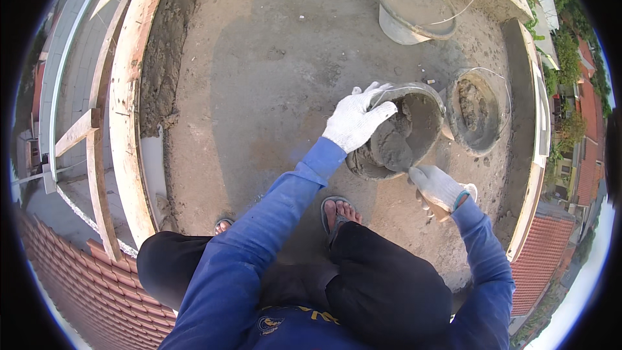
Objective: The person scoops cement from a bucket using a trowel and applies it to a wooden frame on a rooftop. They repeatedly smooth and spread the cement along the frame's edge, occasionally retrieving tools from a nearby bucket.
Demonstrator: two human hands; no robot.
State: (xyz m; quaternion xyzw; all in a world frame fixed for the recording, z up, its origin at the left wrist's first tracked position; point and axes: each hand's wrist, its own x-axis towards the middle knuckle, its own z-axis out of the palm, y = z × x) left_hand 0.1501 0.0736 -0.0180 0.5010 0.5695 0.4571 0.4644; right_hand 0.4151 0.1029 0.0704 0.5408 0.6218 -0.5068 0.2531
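Note:
A tilted bucket (427, 100) holds wet grey mortar (403, 113) and leans with its mouth toward me. My left hand (358, 118), in a white knit glove, is closed on the bucket's left rim, with the thumb over the edge. My right hand (439, 189), gloved too, grips a trowel by its handle just outside the near rim. The mortar-coated trowel blade (392, 151) lies inside the bucket against the mortar. Part of the handle is hidden by my right fingers.
A second bucket (479, 113) with mortar stands just right. Farther back is a wide tub (414, 10) filled with greyish liquid or slurry. Timber boards (126, 110) edge the left side, and a low wall (522, 91) the right. My sandalled foot (340, 210) is near the bucket.

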